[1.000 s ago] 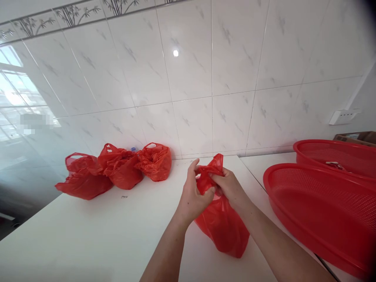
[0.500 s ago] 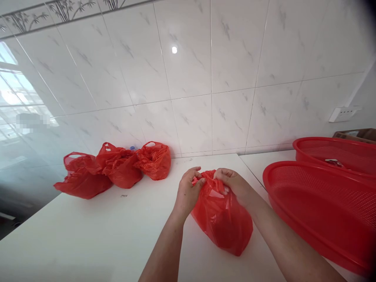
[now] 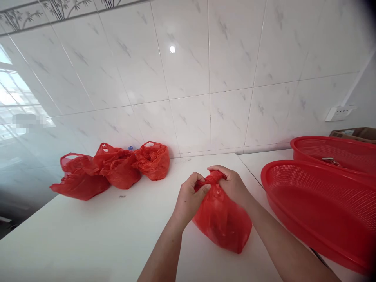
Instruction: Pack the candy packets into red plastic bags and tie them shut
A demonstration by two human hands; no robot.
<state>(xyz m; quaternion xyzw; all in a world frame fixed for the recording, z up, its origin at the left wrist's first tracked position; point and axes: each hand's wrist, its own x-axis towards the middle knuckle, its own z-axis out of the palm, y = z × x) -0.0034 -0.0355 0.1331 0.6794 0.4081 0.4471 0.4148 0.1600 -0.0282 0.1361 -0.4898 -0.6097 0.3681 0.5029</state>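
- Left hand (image 3: 189, 196): thumb and forefinger pinch the left end of the neck of the bag (image 3: 221, 223).
- Right hand (image 3: 233, 184): fingers are closed on the right end of the same neck.
- Bag: red plastic, translucent. Its neck is gathered into a tight, twisted bunch between the two hands. Its full body sits below the hands, between the forearms, at the bench (image 3: 117, 243).
- Second bag (image 3: 154, 162): red, on the bench, to the left of and beyond the left hand; a handle loop stands up.
- Third bag (image 3: 120, 172): farther left of the left hand, touching the second bag.
- Fourth bag (image 3: 80, 182): farthest left of the left hand, beside the third bag.
- Front basket (image 3: 317, 211): red, mesh-walled, to the right of the right hand and apart from it.
- Rear basket (image 3: 337, 150): red, behind the front basket, farther from the right hand; a small item (image 3: 331, 161) lies inside, too small to identify.
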